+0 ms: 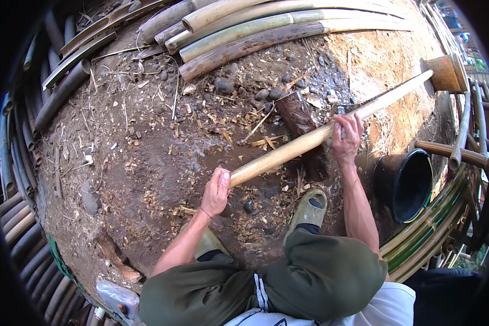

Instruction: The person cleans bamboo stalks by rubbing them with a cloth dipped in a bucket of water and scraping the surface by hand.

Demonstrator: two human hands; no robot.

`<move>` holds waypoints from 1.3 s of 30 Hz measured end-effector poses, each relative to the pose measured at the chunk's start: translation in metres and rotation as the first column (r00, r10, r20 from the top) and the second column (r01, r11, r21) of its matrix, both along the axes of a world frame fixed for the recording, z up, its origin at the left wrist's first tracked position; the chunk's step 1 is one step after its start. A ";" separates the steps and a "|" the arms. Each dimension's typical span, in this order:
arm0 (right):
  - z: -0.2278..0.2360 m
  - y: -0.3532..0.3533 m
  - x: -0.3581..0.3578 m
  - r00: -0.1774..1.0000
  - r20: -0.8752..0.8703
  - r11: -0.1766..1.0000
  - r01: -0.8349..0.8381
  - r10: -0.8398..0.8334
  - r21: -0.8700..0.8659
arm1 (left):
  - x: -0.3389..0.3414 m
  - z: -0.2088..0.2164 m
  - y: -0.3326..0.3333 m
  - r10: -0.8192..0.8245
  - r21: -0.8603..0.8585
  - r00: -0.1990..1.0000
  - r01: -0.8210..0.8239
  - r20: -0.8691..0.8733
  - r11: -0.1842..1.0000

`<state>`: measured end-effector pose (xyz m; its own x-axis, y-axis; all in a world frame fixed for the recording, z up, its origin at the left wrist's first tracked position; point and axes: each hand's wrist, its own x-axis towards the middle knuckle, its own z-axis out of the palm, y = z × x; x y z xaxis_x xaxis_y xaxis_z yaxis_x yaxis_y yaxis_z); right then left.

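Observation:
A long pale bamboo pole (288, 152) slants from the middle of the view up to the far right. My left hand (216, 190) is closed round its near end. Further along, my right hand (346, 136) grips the pole with fingers curled over it. A wet dark brown log (295, 115) lies beneath the pole, between my two hands; whether they touch I cannot tell. The pole's far end meets a rusty brown can-like container (446, 75), and the exact contact is unclear.
Stacked bamboo poles (266, 35) lie across the far side, with more poles (22, 141) at the left. A black bucket (403, 185) lies tipped at the right, near green bamboo (432, 233). Wood chips and stones cover the dirt by my shoes (308, 212). A wood chunk (116, 255) lies left.

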<state>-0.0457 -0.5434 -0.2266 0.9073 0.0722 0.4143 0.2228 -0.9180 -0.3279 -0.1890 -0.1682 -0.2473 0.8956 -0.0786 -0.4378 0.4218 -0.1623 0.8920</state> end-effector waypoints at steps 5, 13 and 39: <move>-0.002 0.097 -0.033 0.968 -0.090 0.965 -0.219 0.233 0.146 | 0.024 0.009 0.000 -0.245 -0.468 0.657 -0.186 -0.713 0.864; 0.003 0.144 -0.065 0.920 -0.026 0.908 -0.381 0.391 0.172 | 0.011 0.021 -0.004 0.014 -0.216 0.734 -0.218 -0.679 0.952; -0.021 0.028 0.011 0.982 0.187 0.997 -0.055 0.042 0.061 | -0.005 0.019 -0.026 -0.112 0.275 0.979 0.061 0.171 0.959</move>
<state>-0.0351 -0.5159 -0.2473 0.8106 0.0815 0.5799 0.3291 -0.8825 -0.3360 -0.1941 -0.1943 -0.2279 0.9572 -0.0623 -0.2825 0.2289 -0.4337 0.8715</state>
